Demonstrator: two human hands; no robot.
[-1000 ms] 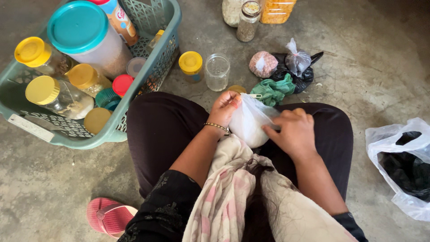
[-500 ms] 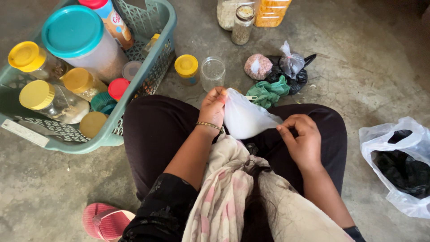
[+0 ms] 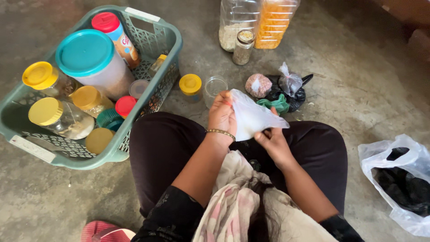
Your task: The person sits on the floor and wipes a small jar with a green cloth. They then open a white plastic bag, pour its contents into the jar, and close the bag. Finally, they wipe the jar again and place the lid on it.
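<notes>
I sit on a concrete floor with a small white plastic bag [image 3: 251,117] of white powder raised over my lap. My left hand [image 3: 221,114], with a bangle on the wrist, grips the bag's upper left corner. The bag's lower right edge is pinched by my right hand [image 3: 273,142]. Just beyond my left hand stand an open clear glass jar [image 3: 215,87] and its yellow lid [image 3: 190,84] on the floor.
A teal basket [image 3: 152,45] of lidded jars sits at the left. Two big plastic jars [image 3: 255,22] and a small spice jar [image 3: 243,47] stand at the back. Small tied bags [image 3: 277,87] lie ahead; a white bag with dark contents [image 3: 398,179] lies right. A pink sandal [image 3: 105,231] lies near my leg.
Both hands lifted the white bag off my lap and stretched it sideways. My right hand shifted from the bag's top to its lower right edge.
</notes>
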